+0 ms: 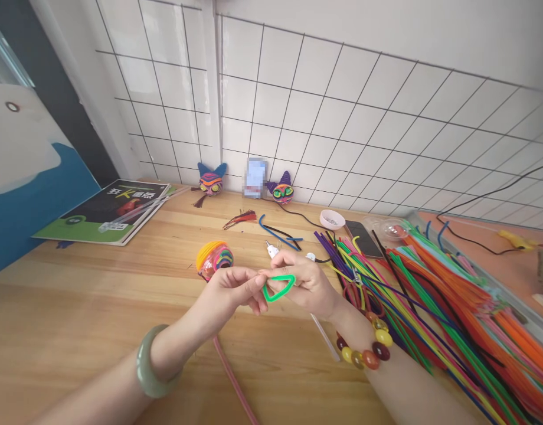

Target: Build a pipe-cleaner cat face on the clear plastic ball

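Between my two hands is a green pipe cleaner [279, 297], bent into a closed loop with pointed corners. My left hand [236, 287] pinches its left end between thumb and forefinger. At its right side, the fingers of my right hand [304, 280] are closed on it too. Just behind my left hand sits a round ornament [213, 255] wound with orange and multicoloured strands over a clear ball. A white-tipped tool [272, 249], perhaps a glue gun, lies beyond my right hand, partly hidden by it. A clear glue stick [325, 337] lies under my right wrist.
Loose pipe cleaners [413, 295] in many colours cover the right side. At the back stand two cat-like ornaments [211, 180] and a phone [255, 177]. A pink bowl [332, 219], dark phone [363, 238], red tassel [240, 218] and book [107, 206] lie on the wooden table [98, 307].
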